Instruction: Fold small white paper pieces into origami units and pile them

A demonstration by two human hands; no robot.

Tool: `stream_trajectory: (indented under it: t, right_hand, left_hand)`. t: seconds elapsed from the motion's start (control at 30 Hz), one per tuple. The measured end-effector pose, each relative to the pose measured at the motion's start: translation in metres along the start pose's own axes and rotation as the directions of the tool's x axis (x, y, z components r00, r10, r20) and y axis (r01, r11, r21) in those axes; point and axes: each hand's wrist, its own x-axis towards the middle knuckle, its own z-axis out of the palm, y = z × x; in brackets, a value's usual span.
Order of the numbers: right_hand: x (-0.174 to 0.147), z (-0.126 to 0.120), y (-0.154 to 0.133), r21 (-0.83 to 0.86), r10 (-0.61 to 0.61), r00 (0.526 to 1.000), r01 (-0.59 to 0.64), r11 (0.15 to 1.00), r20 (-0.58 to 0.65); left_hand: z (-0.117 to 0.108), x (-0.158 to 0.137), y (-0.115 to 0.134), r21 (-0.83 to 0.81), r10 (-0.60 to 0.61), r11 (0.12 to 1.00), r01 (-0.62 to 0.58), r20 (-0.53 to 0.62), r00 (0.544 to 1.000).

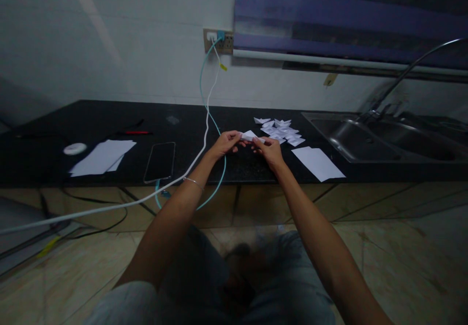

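Between my two hands, just above the dark counter (197, 120), is a small folded white paper boat (250, 135). My left hand (229, 143) pinches its left end between thumb and fingers. At the right end, my right hand (269, 150) grips it the same way. Behind and to the right of my right hand lies a cluster of several folded paper boats (283, 131). Farther right is a flat white sheet of paper (319, 163). The fingertips hide part of the held paper.
On the left are a stack of white paper (104, 157), a phone (160, 162), a round white object (75, 148) and a thin red item (137, 132). A white cable (206, 132) and a teal cable (222, 174) run from the wall socket (218, 41) past my left arm. A metal sink (360, 140) is at right.
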Motion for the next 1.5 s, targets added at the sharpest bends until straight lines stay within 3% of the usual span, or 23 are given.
stream_trajectory:
  t: [0.23,0.43,0.73,0.97,1.2,1.5]
  right_hand:
    - [0.001,-0.001,0.000,-0.030,-0.028,0.999,0.027,0.999,-0.028]
    - [0.000,-0.001,-0.003,0.096,0.015,1.000,-0.017,0.995,0.019]
    - [0.000,0.000,0.000,0.095,0.042,0.999,-0.040,0.995,-0.024]
    - [0.000,-0.001,0.003,0.006,-0.013,1.000,0.013,1.000,-0.025]
    - [0.000,0.000,0.001,-0.053,-0.089,0.996,0.088,0.995,-0.018]
    - [0.003,0.000,0.004,-0.053,-0.046,0.999,0.045,0.998,-0.011]
  left_hand:
    - [0.001,-0.001,0.002,-0.009,-0.004,1.000,0.004,0.042,0.999]
    - [-0.001,0.004,-0.005,-0.022,0.042,0.999,-0.042,-0.003,0.999]
    - [-0.003,0.006,-0.009,-0.020,0.051,0.998,-0.053,-0.103,0.993]
    - [0.000,0.002,-0.009,-0.043,0.022,0.999,-0.023,-0.025,0.999]
    - [0.003,-0.002,0.001,0.187,0.008,0.981,-0.056,0.245,0.970]
    - [0.003,-0.003,0.000,0.310,0.031,0.943,-0.121,0.279,0.960]
